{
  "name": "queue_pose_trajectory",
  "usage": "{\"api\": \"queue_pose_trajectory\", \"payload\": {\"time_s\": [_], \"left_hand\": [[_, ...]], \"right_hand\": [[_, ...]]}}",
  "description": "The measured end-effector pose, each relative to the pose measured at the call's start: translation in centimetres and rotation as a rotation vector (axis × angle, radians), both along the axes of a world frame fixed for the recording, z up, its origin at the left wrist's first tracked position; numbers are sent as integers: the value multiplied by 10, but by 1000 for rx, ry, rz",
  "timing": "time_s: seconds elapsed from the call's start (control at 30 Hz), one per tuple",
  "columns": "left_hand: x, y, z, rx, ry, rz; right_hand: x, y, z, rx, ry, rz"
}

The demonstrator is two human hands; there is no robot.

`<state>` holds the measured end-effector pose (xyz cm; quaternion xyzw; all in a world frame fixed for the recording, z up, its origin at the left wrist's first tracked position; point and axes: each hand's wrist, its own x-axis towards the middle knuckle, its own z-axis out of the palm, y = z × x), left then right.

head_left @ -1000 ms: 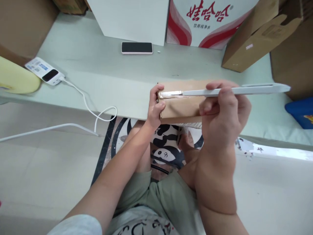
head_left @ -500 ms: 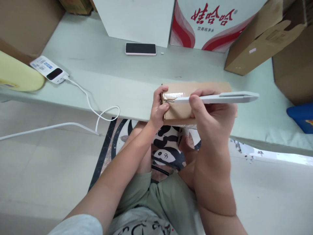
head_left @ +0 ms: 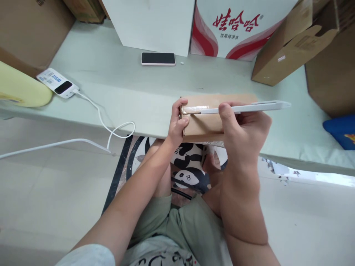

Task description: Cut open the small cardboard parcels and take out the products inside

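Observation:
A flat brown cardboard box [head_left: 206,125] lies at the near edge of the pale green table [head_left: 138,96], sealed with clear tape along its top. My left hand [head_left: 177,123] is closed round the box's left end, thumb on top and fingers on the side. My right hand [head_left: 244,129] is closed on a long white utility knife [head_left: 249,107], held level over the box. The knife's tip rests on the taped seam near the left end, close to my left thumb.
A phone [head_left: 158,58] lies face up at the back. A white power bank [head_left: 57,82] with a cable [head_left: 105,123] sits left, beside a yellow object [head_left: 22,92]. Cardboard boxes [head_left: 288,44] and a red-and-white carton [head_left: 235,26] line the back; a blue item [head_left: 340,129] lies right.
My right hand slid the knife leftward along the taped seam, then eased slightly back right. My left hand kept its grip on the box end.

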<state>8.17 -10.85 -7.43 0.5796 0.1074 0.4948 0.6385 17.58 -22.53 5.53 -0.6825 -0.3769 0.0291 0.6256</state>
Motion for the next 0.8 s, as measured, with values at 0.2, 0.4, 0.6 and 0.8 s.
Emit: {"api": "queue_pose_trajectory", "payload": {"time_s": [0.2, 0.4, 0.6, 0.8], "left_hand": [[-1, -2, 3, 13, 9, 27], [-1, -2, 4, 16, 20, 29], [-2, 0, 2, 29, 34, 34], [-3, 0, 2, 40, 48, 35]], "right_hand": [[3, -3, 1, -25, 6, 4], [10, -5, -5, -15, -4, -18], [15, -9, 1, -30, -10, -105], [29, -15, 3, -59, 61, -203]]}}
